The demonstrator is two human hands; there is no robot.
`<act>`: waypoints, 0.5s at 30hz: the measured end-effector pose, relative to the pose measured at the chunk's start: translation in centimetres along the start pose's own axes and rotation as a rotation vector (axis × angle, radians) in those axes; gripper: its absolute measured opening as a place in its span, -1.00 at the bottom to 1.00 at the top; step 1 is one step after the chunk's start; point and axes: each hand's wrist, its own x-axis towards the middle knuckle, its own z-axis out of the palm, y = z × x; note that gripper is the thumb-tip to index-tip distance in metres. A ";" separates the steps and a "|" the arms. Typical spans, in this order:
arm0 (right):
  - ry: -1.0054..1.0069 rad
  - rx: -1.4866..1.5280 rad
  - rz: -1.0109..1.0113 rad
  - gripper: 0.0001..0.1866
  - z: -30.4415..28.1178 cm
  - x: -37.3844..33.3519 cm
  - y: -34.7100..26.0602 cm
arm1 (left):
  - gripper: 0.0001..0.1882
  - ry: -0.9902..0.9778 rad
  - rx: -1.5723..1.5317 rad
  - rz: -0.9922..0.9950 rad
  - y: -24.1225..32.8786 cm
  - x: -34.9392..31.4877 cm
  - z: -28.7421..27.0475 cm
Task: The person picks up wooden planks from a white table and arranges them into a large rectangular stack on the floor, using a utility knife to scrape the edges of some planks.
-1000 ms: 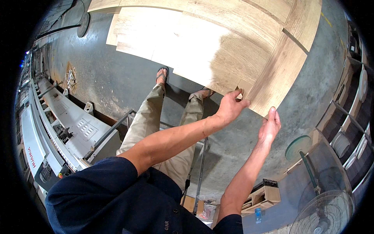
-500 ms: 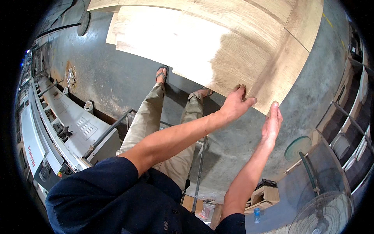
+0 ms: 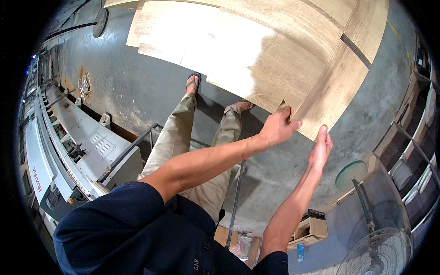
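The left hand (image 3: 277, 128) closes its fingers over the near corner of a large wood-grain plywood sheet (image 3: 275, 59) lying over other sheets on the concrete floor (image 3: 137, 87), while the right hand (image 3: 321, 149), open and flat, touches its near-right edge; it looks like squaring up, calling next for a steady sideways push.

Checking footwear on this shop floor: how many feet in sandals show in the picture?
2. One sandalled foot stands on the bare concrete floor; the other foot is at the near edge of the wood panels, partly hidden under them.
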 end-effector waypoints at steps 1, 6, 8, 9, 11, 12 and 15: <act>0.009 0.012 0.015 -0.47 0.0 -0.2 0.1 | -0.53 0.017 -0.023 0.007 -0.2 -0.1 0.2; -0.008 -0.018 0.077 -0.41 0.1 -0.2 -0.4 | -0.43 0.015 -0.089 0.044 -0.8 0.3 0.3; 0.013 -0.066 0.044 -0.30 0.5 0.0 -0.6 | -0.28 0.011 -0.104 0.066 -0.5 0.9 0.2; 0.012 -0.066 0.042 -0.30 0.5 0.3 -0.8 | -0.28 0.013 -0.104 0.068 -0.7 1.3 0.2; -0.074 0.076 0.093 -0.18 0.5 0.8 -1.3 | -0.15 -0.070 -0.175 0.134 -1.0 2.1 0.2; -0.067 0.079 0.086 -0.18 0.3 1.0 -1.2 | -0.15 -0.076 -0.173 0.141 -0.7 2.2 0.0; -0.066 0.112 0.093 -0.10 -0.4 1.7 -0.6 | -0.07 -0.213 -0.149 0.075 -0.3 2.3 -0.3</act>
